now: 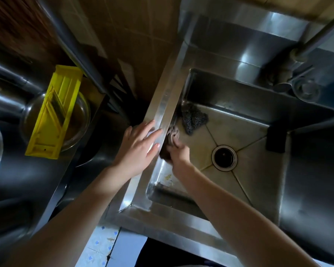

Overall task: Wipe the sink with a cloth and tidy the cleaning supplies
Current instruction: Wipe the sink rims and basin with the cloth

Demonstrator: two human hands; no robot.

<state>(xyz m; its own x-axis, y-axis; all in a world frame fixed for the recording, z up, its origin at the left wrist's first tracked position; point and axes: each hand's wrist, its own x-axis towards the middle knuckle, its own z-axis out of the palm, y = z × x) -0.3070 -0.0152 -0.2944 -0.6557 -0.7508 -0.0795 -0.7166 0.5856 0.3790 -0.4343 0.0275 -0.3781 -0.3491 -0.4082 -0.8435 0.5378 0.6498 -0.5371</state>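
— Where are your hands right now?

— Your left hand [138, 146] lies flat and released on the left rim of the stainless steel sink [158, 112], fingers spread, gripping nothing. Your right hand [178, 151] is down inside the basin, clenched around a dark, bunched cloth [171, 134] and pressing it against the left inner wall, just below that rim.

— And what else sits in the basin?

— A grey steel-wool scourer [193, 118] lies on the basin floor in the far left corner, just beyond your cloth and close to it; you cannot tell whether the two touch. The round drain [224, 158] is in the middle of the floor, to the right of your right hand and apart from it. A dark block, maybe a sponge [276, 138], leans at the right wall, well away from the cloth.

— Anything outside the sink?

— A faucet [297, 74] stands at the far right corner of the rim. To your left, on the dark tabletop [46, 180], a yellow plastic slicer [54, 112] rests tilted across a clear glass bowl [81, 120], well apart from the sink. Pale floor tiles [104, 245] show below between your forearms.
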